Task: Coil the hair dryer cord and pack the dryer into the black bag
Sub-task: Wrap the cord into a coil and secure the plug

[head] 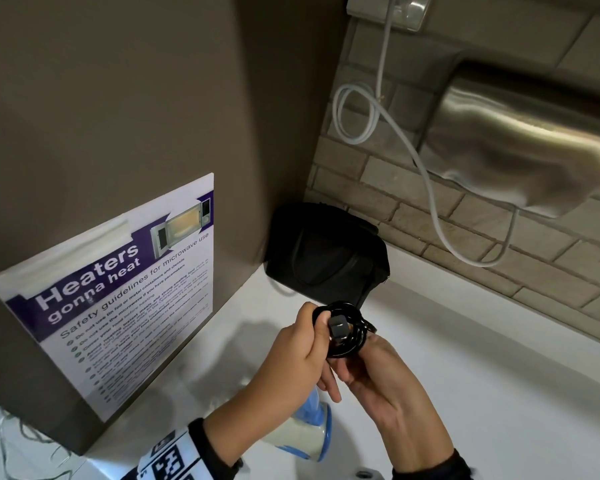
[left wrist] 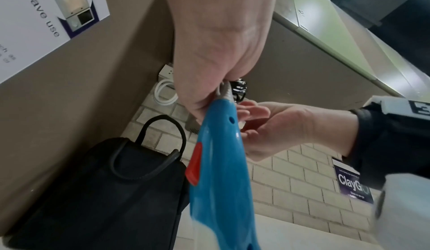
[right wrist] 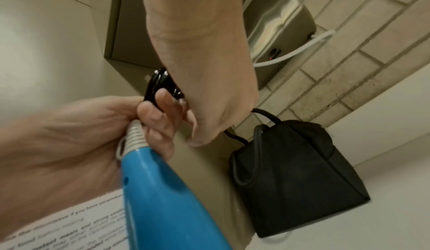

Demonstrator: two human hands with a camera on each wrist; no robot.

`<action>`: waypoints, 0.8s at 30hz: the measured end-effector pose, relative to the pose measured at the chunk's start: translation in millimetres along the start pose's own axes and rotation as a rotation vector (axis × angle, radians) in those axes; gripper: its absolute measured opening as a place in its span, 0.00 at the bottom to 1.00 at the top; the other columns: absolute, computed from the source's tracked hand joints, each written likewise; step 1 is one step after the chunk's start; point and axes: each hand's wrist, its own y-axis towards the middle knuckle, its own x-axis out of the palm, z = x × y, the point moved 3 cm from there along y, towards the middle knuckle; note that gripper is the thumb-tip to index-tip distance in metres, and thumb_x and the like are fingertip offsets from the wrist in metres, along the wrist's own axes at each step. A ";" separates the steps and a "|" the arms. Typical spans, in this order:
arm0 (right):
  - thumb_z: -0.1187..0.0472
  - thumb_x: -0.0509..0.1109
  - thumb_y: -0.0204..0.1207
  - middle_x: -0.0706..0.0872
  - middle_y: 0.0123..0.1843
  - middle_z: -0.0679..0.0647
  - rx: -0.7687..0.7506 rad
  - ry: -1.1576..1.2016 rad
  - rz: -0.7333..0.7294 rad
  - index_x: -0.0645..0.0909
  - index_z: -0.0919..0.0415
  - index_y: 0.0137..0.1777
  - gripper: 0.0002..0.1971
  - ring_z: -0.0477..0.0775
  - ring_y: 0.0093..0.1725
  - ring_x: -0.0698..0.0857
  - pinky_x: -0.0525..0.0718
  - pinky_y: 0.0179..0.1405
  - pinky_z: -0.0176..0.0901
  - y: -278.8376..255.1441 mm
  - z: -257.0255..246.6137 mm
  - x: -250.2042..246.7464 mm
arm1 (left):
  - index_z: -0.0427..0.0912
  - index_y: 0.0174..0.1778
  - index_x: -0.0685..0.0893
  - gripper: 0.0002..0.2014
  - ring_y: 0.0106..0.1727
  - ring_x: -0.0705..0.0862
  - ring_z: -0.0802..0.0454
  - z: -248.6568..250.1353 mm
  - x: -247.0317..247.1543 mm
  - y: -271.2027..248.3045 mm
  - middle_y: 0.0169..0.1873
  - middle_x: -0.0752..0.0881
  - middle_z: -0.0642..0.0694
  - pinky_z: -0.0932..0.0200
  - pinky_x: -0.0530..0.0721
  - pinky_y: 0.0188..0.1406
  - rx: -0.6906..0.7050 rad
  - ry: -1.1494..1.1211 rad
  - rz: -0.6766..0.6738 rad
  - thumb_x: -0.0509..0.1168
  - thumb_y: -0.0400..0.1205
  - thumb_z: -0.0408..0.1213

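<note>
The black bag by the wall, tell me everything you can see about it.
The black bag looks like soft matte fabric, boxy with a tapered top, and has two thin looped carry handles. It stands upright on the white counter, tucked into the corner between the brown panel and the brick wall. Neither hand touches it. Whether its top is open cannot be told.

Head view looks down from above, fairly near, at the white counter [head: 465,341] and wall corner. Both wrist views look upward from low down, very close along the hands. All three share the black bag [head: 326,258] [left wrist: 97,189] [right wrist: 295,176]; the wrist views' edges are blurred, perhaps by motion.
</note>
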 end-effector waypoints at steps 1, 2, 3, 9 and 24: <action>0.70 0.63 0.76 0.73 0.17 0.61 -0.017 -0.015 0.001 0.80 0.69 0.34 0.10 0.59 0.22 0.71 0.79 0.35 0.53 -0.5 -0.6 -0.8 | 0.47 0.45 0.70 0.10 0.19 0.84 0.52 -0.5 0.6 0.2 0.21 0.83 0.43 0.61 0.83 0.25 0.001 0.016 0.007 0.47 0.88 0.44; 0.70 0.64 0.75 0.74 0.18 0.61 -0.038 -0.029 0.008 0.81 0.69 0.34 0.09 0.60 0.23 0.72 0.79 0.36 0.53 -1.6 -1.6 -0.9 | 0.47 0.46 0.70 0.09 0.18 0.83 0.56 -0.7 1.0 0.6 0.20 0.82 0.47 0.63 0.82 0.24 0.001 0.027 0.025 0.48 0.89 0.42; 0.71 0.64 0.75 0.75 0.18 0.62 -0.066 -0.042 0.023 0.81 0.69 0.34 0.10 0.59 0.23 0.72 0.78 0.35 0.52 -2.6 -2.8 -1.0 | 0.47 0.47 0.70 0.08 0.17 0.82 0.59 -1.6 0.5 0.7 0.19 0.80 0.49 0.68 0.79 0.23 -0.001 0.031 0.052 0.49 0.89 0.39; 0.74 0.56 0.81 0.85 0.35 0.64 -0.155 -0.127 -0.031 0.83 0.76 0.52 0.13 0.56 0.36 0.81 0.82 0.52 0.55 -10.8 -13.5 -3.6 | 0.54 0.39 0.68 0.15 0.17 0.80 0.65 2.8 -2.5 -0.6 0.16 0.82 0.63 0.75 0.76 0.21 -0.001 0.022 0.085 0.50 0.87 0.30; 0.63 0.57 0.84 0.84 0.31 0.53 -0.150 0.009 0.080 0.85 0.56 0.33 0.21 0.54 0.38 0.83 0.79 0.50 0.47 -21.4 -14.4 12.6 | 0.48 0.55 0.80 0.10 0.53 0.82 0.63 -8.0 0.2 0.6 0.50 0.84 0.51 0.71 0.79 0.53 0.095 0.024 0.193 0.54 0.86 0.44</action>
